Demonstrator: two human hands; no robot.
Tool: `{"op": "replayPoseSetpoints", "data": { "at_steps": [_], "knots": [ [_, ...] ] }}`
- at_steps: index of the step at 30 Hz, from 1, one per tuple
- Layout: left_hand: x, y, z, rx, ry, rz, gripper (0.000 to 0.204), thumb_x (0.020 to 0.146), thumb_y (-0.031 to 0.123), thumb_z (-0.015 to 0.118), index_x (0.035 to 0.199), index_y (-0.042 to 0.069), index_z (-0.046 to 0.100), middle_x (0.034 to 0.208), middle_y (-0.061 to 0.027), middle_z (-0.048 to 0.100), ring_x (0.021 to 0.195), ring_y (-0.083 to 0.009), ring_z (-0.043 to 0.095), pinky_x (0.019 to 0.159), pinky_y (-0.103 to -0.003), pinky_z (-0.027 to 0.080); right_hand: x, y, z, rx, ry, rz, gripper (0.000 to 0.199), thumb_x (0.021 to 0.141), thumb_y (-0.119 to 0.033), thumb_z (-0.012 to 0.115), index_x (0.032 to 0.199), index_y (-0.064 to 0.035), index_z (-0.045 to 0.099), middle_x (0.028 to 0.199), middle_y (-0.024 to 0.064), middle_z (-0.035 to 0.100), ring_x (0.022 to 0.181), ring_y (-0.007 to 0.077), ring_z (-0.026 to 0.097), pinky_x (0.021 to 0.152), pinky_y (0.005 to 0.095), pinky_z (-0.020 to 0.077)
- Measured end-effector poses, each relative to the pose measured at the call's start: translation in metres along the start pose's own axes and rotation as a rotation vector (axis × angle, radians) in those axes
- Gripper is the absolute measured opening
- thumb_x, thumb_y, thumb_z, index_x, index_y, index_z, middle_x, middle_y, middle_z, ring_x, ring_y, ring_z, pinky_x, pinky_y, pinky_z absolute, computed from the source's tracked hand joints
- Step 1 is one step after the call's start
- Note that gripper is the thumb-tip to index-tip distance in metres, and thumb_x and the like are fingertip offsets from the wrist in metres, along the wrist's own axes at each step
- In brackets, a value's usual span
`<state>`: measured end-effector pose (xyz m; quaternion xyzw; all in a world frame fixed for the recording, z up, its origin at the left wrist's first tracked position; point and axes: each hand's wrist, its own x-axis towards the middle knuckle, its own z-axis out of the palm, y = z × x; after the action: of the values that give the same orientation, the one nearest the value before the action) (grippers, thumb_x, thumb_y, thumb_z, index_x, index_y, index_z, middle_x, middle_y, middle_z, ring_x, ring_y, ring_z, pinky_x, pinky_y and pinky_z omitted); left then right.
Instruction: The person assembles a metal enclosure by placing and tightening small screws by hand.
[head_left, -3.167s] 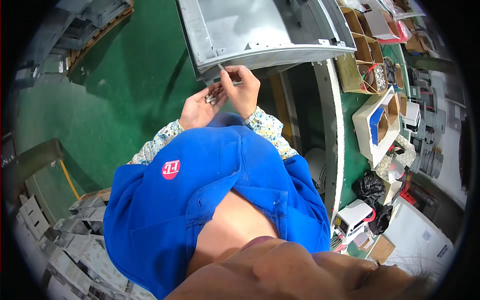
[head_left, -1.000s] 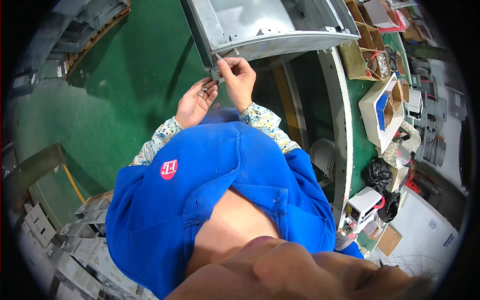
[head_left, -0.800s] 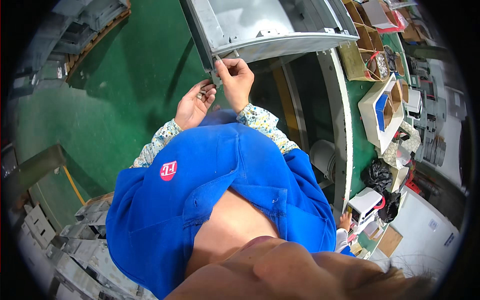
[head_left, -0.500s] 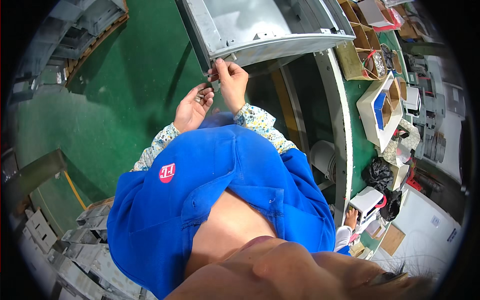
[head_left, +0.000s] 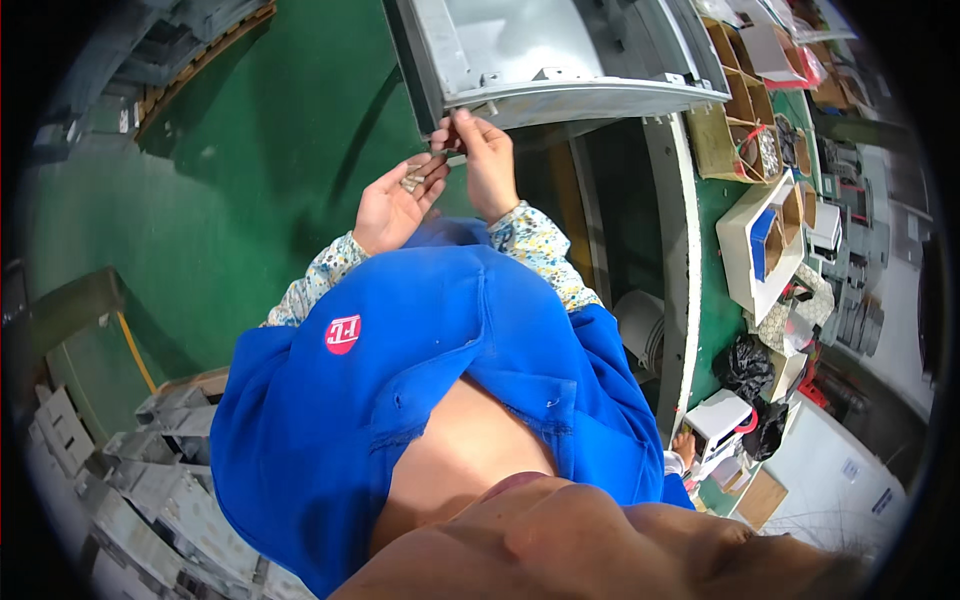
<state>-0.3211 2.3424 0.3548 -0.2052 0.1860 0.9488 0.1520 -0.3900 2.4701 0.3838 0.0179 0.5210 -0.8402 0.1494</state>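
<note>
A grey sheet-metal cabinet with a curved-looking front edge stands at the top of the view. At its near left corner, the fingertips of my right hand are pinched together just below the edge; what they hold, if anything, is hidden. A small light pin sticks out from that edge above the fingers. Just to the left and lower, my left hand is turned palm up and half curled. Several small cylindrical metal fasteners lie in it, against its fingers.
On the right, a green-topped bench carries a divided cardboard box, a white bin and black plastic bags. Another person's hand rests by a white device. Metal housings stand on a pallet and at lower left.
My left hand has opened somewhat, baring the fasteners in its palm. The cabinet and both hands sit slightly farther right in the view. My right hand stays at the cabinet corner.
</note>
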Motion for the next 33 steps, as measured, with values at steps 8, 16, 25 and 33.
{"op": "replayPoseSetpoints", "data": {
  "at_steps": [8, 16, 25, 33],
  "knots": [
    [-0.005, -0.002, 0.008, -0.102, -0.137, -0.041, 0.041, 0.092, 0.025, 0.027, 0.121, -0.003, 0.039, 0.128, -0.0163, 0.04, 0.116, -0.0247, 0.04, 0.098, -0.035, 0.033, -0.038, -0.007, -0.022, -1.023, -0.09, -0.614, 0.009, 0.065, -0.006, 0.065, 0.072, -0.0097, 0.061, 0.067, 0.0036, 0.055, 0.066, 0.0186, 0.054, 0.063, 0.0308, 0.0405],
    [-0.005, -0.013, 0.029, 0.037, -0.201, -0.109, 0.052, 0.093, 0.037, 0.018, 0.127, 0.002, 0.035, 0.133, -0.01, 0.035, 0.121, -0.023, 0.035, 0.101, -0.036, 0.026, -0.046, 0.003, -0.018, -1.339, -0.337, -0.848, 0.017, 0.066, -0.007, 0.054, 0.082, -0.0092, 0.06, 0.074, 0.0039, 0.053, 0.074, 0.0212, 0.053, 0.066, 0.033, 0.0415],
    [-0.008, -0.02, 0.031, 0.068, -0.105, -0.165, 0.048, 0.094, 0.031, 0.018, 0.12, 0.0, 0.042, 0.126, -0.0129, 0.042, 0.116, -0.0244, 0.039, 0.101, -0.038, 0.028, -0.053, 0.003, -0.021, -1.333, -0.344, -0.783, 0.013, 0.066, -0.008, 0.055, 0.078, -0.0069, 0.058, 0.078, 0.0059, 0.054, 0.074, 0.023, 0.054, 0.066, 0.0337, 0.0429],
    [0.001, -0.024, 0.017, 0.083, -0.035, -0.18, 0.04, 0.093, 0.022, 0.022, 0.117, -0.002, 0.043, 0.123, -0.0135, 0.045, 0.113, -0.0245, 0.043, 0.099, -0.037, 0.032, -0.055, -0.003, -0.029, -1.051, -0.415, -0.623, 0.008, 0.071, -0.003, 0.058, 0.078, -0.0023, 0.055, 0.08, 0.0072, 0.056, 0.071, 0.0203, 0.057, 0.064, 0.0333, 0.0455]
  ]
}}
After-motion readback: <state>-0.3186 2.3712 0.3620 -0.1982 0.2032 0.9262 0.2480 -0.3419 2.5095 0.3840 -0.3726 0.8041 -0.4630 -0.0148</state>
